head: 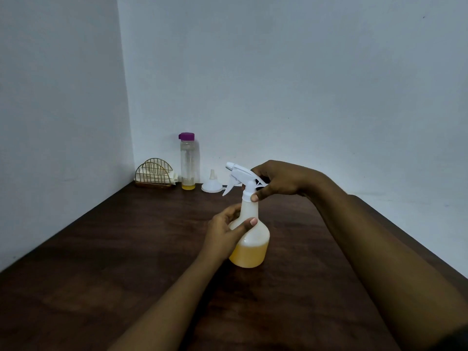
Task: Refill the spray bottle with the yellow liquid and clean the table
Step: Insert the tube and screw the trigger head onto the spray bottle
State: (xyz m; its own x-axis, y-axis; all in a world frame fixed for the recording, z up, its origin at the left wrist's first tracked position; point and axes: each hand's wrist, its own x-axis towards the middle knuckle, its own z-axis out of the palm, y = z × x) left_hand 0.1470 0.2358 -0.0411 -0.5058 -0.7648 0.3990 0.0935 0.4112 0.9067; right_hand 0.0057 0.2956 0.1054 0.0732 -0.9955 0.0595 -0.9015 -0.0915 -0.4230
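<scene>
Mid-table, left hand (pixel 222 233) grips spray bottle (pixel 250 239), right hand (pixel 276 181) pinches trigger head (pixel 243 176) collar, likely screwing it tight; spraying next.

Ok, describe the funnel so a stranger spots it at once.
Look at the back edge of the dark table, by the wall. Just right of the purple-capped bottle sits the funnel. It is the only small white cone, mouth down, spout up.

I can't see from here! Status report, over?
Left hand grips translucent white plastic spray bottle, part-filled yellow. Right hand pinches its white trigger head. Nothing blocking.
</scene>
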